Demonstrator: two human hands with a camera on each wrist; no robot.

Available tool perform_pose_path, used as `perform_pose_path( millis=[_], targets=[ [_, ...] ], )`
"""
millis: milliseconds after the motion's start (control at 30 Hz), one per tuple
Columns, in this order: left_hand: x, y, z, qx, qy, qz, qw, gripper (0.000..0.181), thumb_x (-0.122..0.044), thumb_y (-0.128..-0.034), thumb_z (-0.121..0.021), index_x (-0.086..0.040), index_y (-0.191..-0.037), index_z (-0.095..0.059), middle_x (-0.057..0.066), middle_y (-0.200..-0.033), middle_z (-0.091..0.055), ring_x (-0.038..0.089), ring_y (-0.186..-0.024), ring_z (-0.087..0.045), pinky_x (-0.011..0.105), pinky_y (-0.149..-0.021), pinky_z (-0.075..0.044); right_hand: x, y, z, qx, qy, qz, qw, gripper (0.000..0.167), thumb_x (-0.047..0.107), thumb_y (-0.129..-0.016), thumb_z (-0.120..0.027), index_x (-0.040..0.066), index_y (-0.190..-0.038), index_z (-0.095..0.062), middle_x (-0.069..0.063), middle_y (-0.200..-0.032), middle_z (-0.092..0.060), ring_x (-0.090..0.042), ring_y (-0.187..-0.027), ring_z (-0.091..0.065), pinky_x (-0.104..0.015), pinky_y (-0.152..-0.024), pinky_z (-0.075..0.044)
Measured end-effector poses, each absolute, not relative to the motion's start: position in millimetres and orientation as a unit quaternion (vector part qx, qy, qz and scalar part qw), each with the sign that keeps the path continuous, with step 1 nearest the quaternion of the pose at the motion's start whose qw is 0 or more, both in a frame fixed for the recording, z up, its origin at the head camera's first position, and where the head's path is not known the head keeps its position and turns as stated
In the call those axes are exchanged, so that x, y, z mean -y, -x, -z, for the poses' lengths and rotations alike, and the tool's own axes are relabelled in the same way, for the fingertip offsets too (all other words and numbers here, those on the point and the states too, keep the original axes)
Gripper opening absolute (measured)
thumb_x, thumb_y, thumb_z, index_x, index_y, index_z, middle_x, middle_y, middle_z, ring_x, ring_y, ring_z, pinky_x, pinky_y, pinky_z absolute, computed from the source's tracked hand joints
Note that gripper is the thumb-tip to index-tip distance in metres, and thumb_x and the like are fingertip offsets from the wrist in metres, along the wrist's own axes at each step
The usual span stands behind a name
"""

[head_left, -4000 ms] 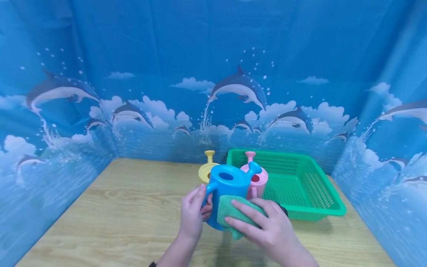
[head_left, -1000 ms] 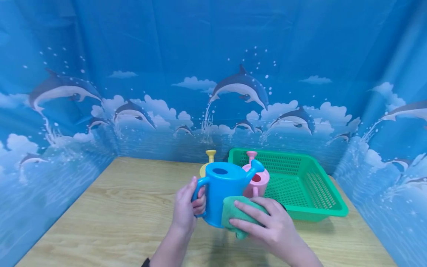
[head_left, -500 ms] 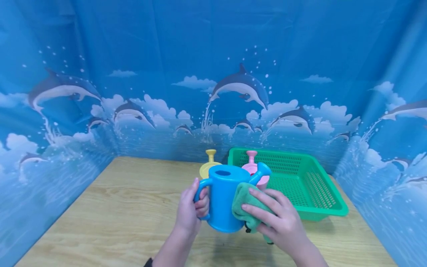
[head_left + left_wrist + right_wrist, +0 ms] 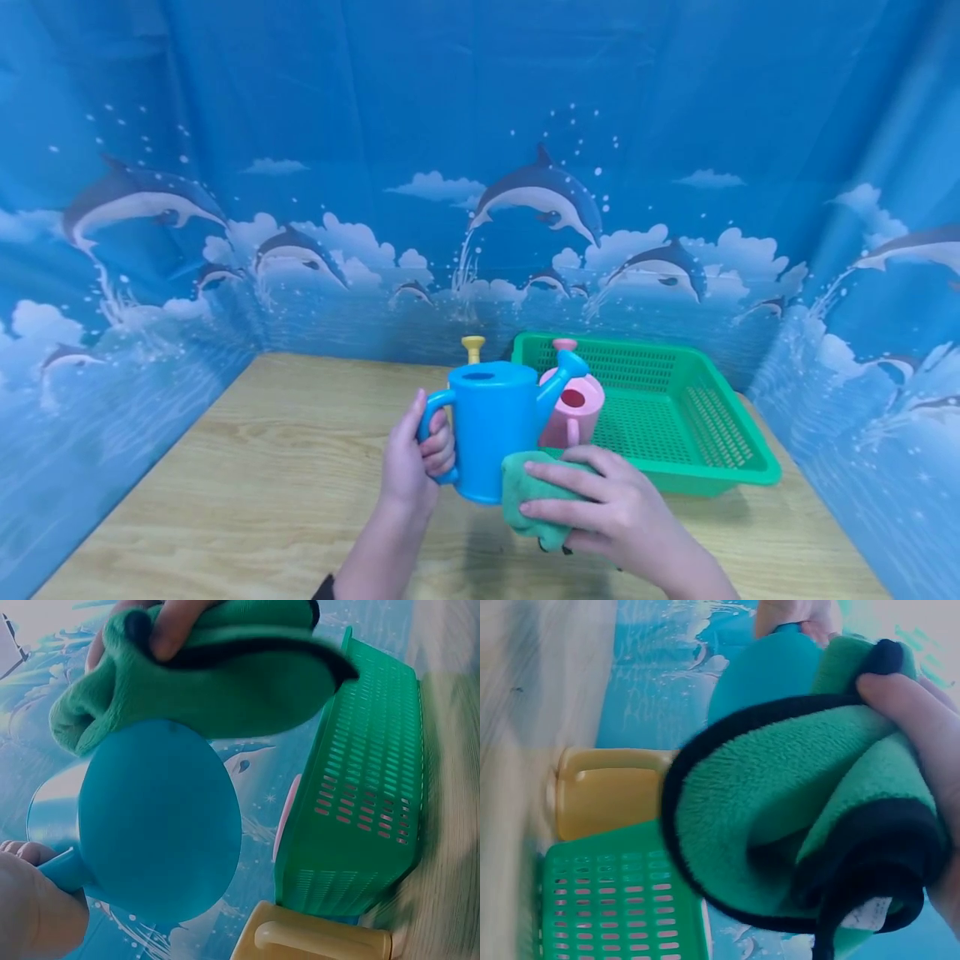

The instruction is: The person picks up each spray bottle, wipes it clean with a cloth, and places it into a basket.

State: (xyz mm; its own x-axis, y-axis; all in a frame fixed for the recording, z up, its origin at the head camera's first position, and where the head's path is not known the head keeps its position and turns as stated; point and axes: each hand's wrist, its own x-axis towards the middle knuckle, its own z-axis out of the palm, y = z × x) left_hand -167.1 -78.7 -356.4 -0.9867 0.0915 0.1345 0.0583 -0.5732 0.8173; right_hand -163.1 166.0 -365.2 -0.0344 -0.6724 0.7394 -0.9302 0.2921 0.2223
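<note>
Green basket (image 4: 705, 480): standing at right, containing 1 pink watering can (image 4: 585, 417).
Blue watering can (image 4: 491, 433): hanging above the table (image 4: 300, 467), shifting left, uncovering more pink.
Right hand (image 4: 615, 507): fingers and thumb clasping a green cloth (image 4: 516, 492).
Left hand (image 4: 408, 458): fingers curling round the handle (image 4: 430, 410).
Wiping: apparently heading lower, cloth dropping from the spout (image 4: 553, 390) side.
</note>
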Motion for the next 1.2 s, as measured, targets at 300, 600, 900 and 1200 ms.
perform_pose_path(
  millis=[300,600,900,1200],
  targets=[
    [78,171,359,-0.473,-0.112,-0.873,0.042,0.049,-0.037,-0.1060,-0.029,-0.018,-0.063,-0.039,-0.014,-0.047,-0.031,0.000,-0.039,-0.028,0.018,-0.043,-0.017,-166,162,361,0.693,-0.551,-0.181,0.429,0.022,0.028,-0.099,-0.055,0.019,-0.107,-0.073,-0.008,-0.117,-0.068,-0.029,-0.098,-0.061,-0.035,-0.081,-0.050],
    [73,169,362,-0.480,-0.143,-0.861,0.090,0.048,-0.037,-0.1059,-0.029,-0.019,-0.063,-0.038,-0.014,-0.048,-0.032,0.000,-0.039,-0.029,0.017,-0.042,-0.019,-170,165,363,0.707,-0.453,-0.234,0.490,0.028,0.020,-0.099,-0.047,0.010,-0.105,-0.072,-0.013,-0.121,-0.065,-0.028,-0.100,-0.057,-0.023,-0.095,-0.042],
    [69,169,360,-0.485,-0.128,-0.862,0.077,0.047,-0.038,-0.1054,-0.031,-0.018,-0.063,-0.038,-0.014,-0.048,-0.032,0.000,-0.039,-0.029,0.015,-0.042,-0.021,-169,167,365,0.704,-0.449,-0.240,0.495,0.027,0.024,-0.100,-0.050,0.010,-0.104,-0.072,-0.012,-0.123,-0.065,-0.028,-0.100,-0.057,-0.022,-0.096,-0.042],
    [75,170,359,-0.478,-0.108,-0.871,0.045,0.048,-0.038,-0.1056,-0.030,-0.019,-0.063,-0.038,-0.014,-0.048,-0.030,0.000,-0.039,-0.028,0.017,-0.043,-0.018,-161,164,363,0.680,-0.550,-0.191,0.446,0.027,0.039,-0.093,-0.061,0.018,-0.103,-0.074,-0.008,-0.114,-0.069,-0.030,-0.097,-0.060,-0.037,-0.079,-0.050]
  ],
)
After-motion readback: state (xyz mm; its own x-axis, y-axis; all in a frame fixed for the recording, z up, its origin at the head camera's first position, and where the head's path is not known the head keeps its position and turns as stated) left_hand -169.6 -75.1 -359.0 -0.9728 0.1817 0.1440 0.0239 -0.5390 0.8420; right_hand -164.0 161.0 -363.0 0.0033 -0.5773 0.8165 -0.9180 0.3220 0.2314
